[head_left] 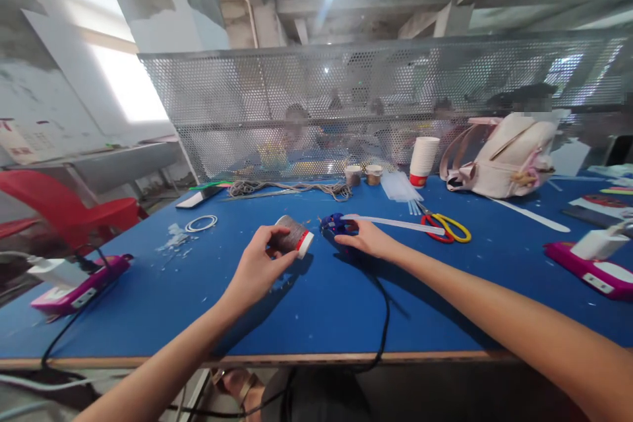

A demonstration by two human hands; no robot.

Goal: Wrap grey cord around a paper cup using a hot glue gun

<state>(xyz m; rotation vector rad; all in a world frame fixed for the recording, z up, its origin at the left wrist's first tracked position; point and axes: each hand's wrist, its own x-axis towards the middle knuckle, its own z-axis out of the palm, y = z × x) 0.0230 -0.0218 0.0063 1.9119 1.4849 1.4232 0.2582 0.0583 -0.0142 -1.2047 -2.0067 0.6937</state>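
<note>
My left hand [260,262] is closed around a spool of grey thread [293,236] with a white and red end, held just above the blue table [321,303]. My right hand [368,237] rests on a blue corded tool [336,224], fingers curled over it. A long white stick [395,223] runs from the tool towards the right. The tool's black cable [383,316] trails across the table to its front edge.
Red and yellow scissors [448,226] lie right of the tool. Paper cups [424,161], a pale backpack [509,155], grey cord [291,188], pink devices [79,283] at left and pink devices [591,267] at right sit around. A perforated metal screen [346,105] backs the table; people sit behind it.
</note>
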